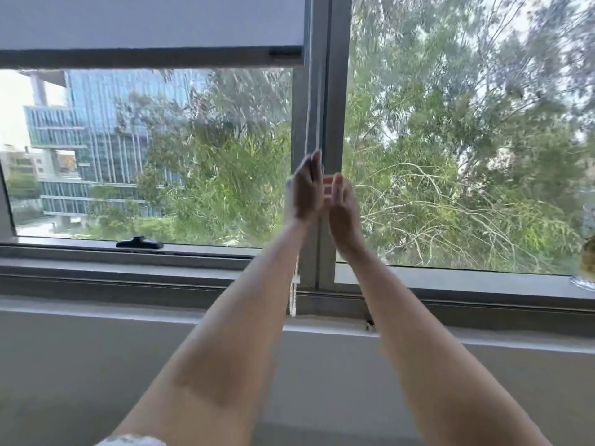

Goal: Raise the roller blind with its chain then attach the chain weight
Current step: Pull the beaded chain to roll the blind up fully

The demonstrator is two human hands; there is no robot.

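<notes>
Roller blind (151, 20): pale fabric, filling the 10-to-12 o'clock part of the view; its dark bottom bar (151, 57) sits high on the left pane.
Chain (309, 101): thin white beaded line, dropping from 12 o'clock beside the blind's right edge, along the grey window mullion (336, 91), down to the hands; a short length shows again below the left wrist at about 6 o'clock of the hands, in front of the sill (128, 272).
Chain end (293, 294): small white piece on the hanging part; too blurred to say what it is.
Left hand (306, 191): raised at frame centre, fingers up and close together, pinched around the chain at the fingertips.
Right hand (343, 207): just beside the left at its 3 o'clock, slightly lower, fingers partly curled; whether it grips the chain I cannot tell.
Window latch (139, 243): black, on the lower frame at 8 o'clock.
Glass vessel (587, 252): on the sill at the 3 o'clock edge, cut off.
Outside: trees, glass building at 9 o'clock.
</notes>
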